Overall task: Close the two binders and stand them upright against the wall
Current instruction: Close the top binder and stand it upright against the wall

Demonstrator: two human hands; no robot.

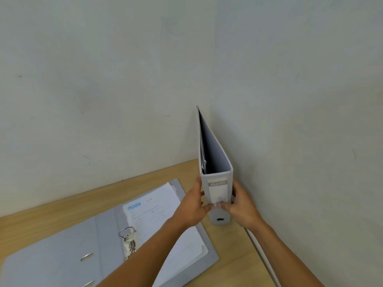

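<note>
A closed grey binder (217, 172) stands upright in the corner where the two walls meet, its labelled spine facing me. My left hand (194, 208) grips its left side and my right hand (242, 208) grips its right side, thumbs meeting on the spine. A second grey binder (62, 251) lies open flat on the wooden table, to the left. Its metal ring mechanism (128, 241) sits in the middle and a stack of printed pages (157, 212) rests on its right half. My left forearm crosses over those pages.
The wooden table (234, 264) runs along the back wall (103, 100) and meets the right wall (300, 121). A pale strip (263, 257) runs along the table's right edge.
</note>
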